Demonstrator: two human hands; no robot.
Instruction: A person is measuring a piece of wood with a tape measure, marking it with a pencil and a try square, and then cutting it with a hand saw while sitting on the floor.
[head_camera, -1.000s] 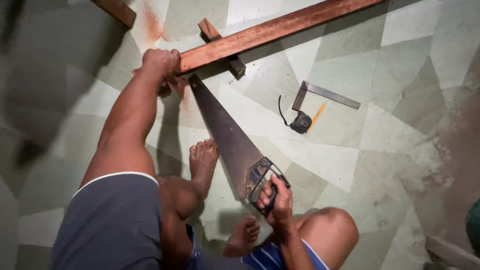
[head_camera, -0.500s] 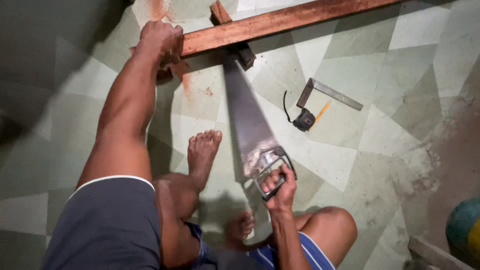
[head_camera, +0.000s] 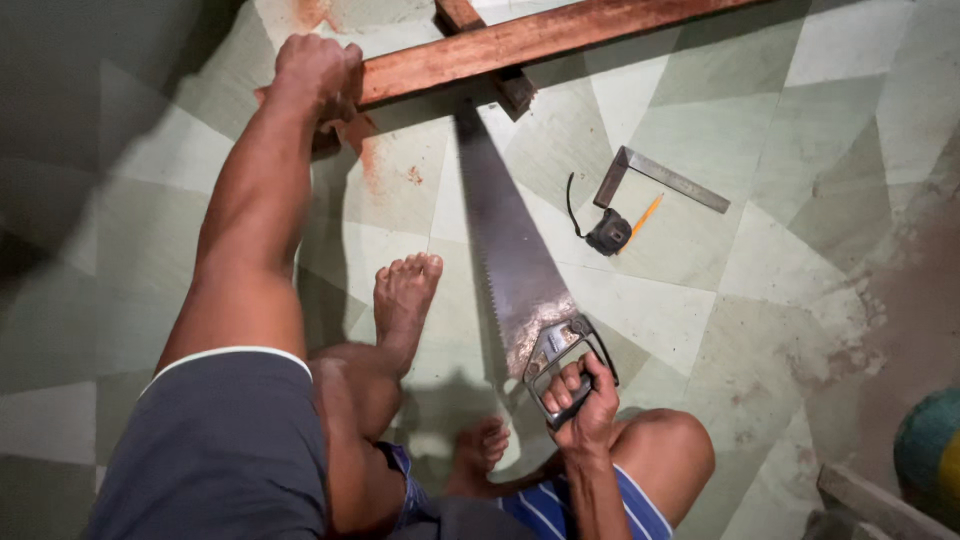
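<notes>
My left hand (head_camera: 315, 68) presses down on the near end of a long reddish wooden plank (head_camera: 530, 38) that rests across a short wooden block (head_camera: 510, 85) on the tiled floor. My right hand (head_camera: 580, 400) grips the handle of a hand saw (head_camera: 510, 250). The saw's blade runs from the handle up to the plank, its tip under or against the plank's edge near the block. Reddish sawdust (head_camera: 365, 150) lies on the tiles below my left hand. My bare feet (head_camera: 405, 290) rest on the floor between my arms.
A metal try square (head_camera: 660, 178), a black tape measure (head_camera: 608, 232) and an orange pencil (head_camera: 646, 214) lie on the tiles right of the saw. A wooden piece (head_camera: 875, 500) and a green and yellow round object (head_camera: 930, 450) sit at the lower right.
The saw has swung from a slanted line to nearly straight and shifted right along the plank, now meeting it by the block. My left hand stays on the plank's end.
</notes>
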